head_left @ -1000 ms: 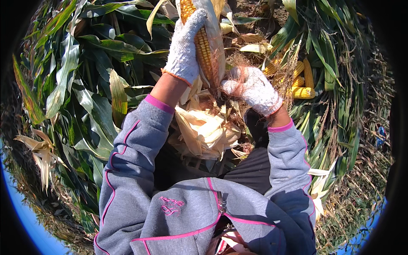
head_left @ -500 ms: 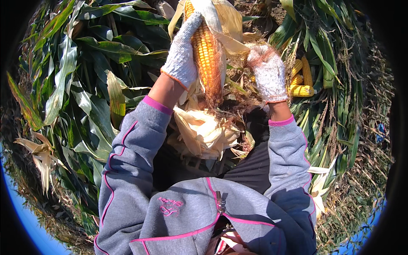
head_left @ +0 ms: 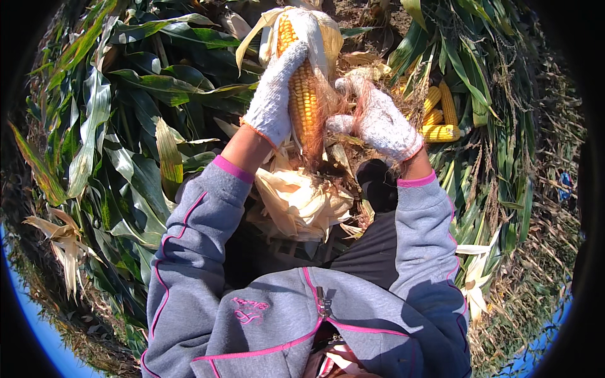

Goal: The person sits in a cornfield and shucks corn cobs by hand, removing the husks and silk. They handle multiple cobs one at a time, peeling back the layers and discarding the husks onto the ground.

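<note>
My left hand point(head_left: 275, 94), in a white knit glove, is closed round a partly husked corn ear point(head_left: 304, 94). The ear's thick end points toward me, and rows of yellow kernels show between the glove and the pale husk point(head_left: 322, 41) still on its far end. Reddish corn silk point(head_left: 328, 101) hangs along the ear's right side. Beside that silk is my gloved right hand point(head_left: 384, 123), thumb and fingers apart, aimed at the ear; strands of silk cling to it. Below the ear, dry peeled husks point(head_left: 302, 201) lie heaped between my legs.
Several bare yellow corn cobs point(head_left: 441, 120) lie in a pile right of my right hand. Green corn leaves and stalks point(head_left: 145, 82) spread along the left, with more leaves point(head_left: 466, 63) on the right. Dry husk point(head_left: 63, 242) lies at far left.
My right hand has moved left toward the ear, turned, and its fingers have spread. The husk strip that reached it no longer runs from the ear to it. The ear has come slightly nearer.
</note>
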A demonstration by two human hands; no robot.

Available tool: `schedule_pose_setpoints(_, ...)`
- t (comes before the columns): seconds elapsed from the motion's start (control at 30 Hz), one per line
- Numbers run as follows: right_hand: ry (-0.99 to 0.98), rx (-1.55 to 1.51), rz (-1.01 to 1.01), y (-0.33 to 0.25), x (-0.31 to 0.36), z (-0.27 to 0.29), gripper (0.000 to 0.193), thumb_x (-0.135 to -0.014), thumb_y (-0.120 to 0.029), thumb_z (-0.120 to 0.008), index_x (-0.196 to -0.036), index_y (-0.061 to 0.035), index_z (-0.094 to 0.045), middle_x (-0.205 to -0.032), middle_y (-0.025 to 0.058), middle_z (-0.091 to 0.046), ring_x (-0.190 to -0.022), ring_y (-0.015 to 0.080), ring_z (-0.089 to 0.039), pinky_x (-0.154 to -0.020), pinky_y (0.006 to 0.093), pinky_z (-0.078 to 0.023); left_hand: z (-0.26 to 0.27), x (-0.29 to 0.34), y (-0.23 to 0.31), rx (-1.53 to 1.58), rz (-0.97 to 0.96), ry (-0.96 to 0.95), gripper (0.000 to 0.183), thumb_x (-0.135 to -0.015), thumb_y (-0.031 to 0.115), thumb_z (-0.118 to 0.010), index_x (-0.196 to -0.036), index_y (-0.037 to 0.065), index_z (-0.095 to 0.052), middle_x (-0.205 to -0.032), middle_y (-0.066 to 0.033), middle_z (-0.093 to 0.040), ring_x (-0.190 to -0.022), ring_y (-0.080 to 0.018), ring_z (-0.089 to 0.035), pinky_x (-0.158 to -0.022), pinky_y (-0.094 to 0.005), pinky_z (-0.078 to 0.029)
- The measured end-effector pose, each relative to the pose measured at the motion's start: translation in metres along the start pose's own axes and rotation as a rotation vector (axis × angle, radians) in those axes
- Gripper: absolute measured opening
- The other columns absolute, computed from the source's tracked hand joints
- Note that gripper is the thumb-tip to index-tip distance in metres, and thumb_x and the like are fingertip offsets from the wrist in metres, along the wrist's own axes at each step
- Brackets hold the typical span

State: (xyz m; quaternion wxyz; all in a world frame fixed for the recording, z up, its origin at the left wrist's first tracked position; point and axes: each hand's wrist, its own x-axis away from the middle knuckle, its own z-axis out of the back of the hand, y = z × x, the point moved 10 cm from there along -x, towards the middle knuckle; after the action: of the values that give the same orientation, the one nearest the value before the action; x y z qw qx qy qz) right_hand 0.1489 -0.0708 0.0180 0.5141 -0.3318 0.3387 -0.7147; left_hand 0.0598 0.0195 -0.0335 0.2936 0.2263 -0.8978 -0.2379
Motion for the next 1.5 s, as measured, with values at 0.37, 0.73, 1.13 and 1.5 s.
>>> schedule_pose_setpoints(0.37,0.739,-0.966,-0.207,0.138,0.015,0.104,0.024,-0.096,-0.019,-0.054,-0.111,-0.0025,-0.061,-0.098,0.009,-0.067,-0.083,0.0193,-0.066,-0.071,0.0308,-0.055,-0.046,0.025,-0.02,-0.449,0.145,-0.344,0.059,-0.086,0.027,-0.07,-0.135,0.004,-0.046,-0.121,-0.0034,-0.058,-0.106,-0.0093,-0.055,-0.094,-0.0259,-0.044)
schedule_pose_setpoints(0.73,1.172,-1.205,-0.059,0.16,0.056,0.164,0.028,-0.085,0.005,-0.053,-0.112,0.0002,-0.058,-0.107,0.0136,-0.063,-0.099,0.0258,-0.061,-0.091,0.0393,-0.053,-0.023,0.021,-0.029,-0.159,0.256,-0.224,0.047,-0.089,0.033,-0.065,-0.122,0.002,-0.054,-0.102,-0.009,-0.065,-0.087,-0.0171,-0.064,-0.079,-0.0329,-0.054)
schedule_pose_setpoints(1.13,-0.037,-0.178,0.023,-0.016,-0.004,-0.004,0.043,-0.082,-0.032,-0.074,-0.106,0.0015,-0.063,-0.096,0.0108,-0.065,-0.086,0.0189,-0.062,-0.078,0.0351,-0.05,0.007,-0.001,0.017,0.07,-0.047,-0.019,0.042,-0.087,0.034,-0.064,-0.12,0.011,-0.056,-0.11,-0.0087,-0.061,-0.1,-0.0249,-0.06,-0.089,-0.0436,-0.051)
schedule_pose_setpoints(1.5,0.213,0.129,0.132,-0.004,0.003,-0.002,0.01,-0.08,-0.011,-0.061,-0.082,-0.001,-0.062,-0.074,0.014,-0.061,-0.07,0.0286,-0.061,-0.067,0.0384,-0.05,0.011,-0.006,0.005,-0.036,-0.092,0.017,0.039,-0.089,0.032,-0.063,-0.12,0.009,-0.056,-0.104,-0.0062,-0.062,-0.095,-0.0217,-0.061,-0.082,-0.039,-0.052)
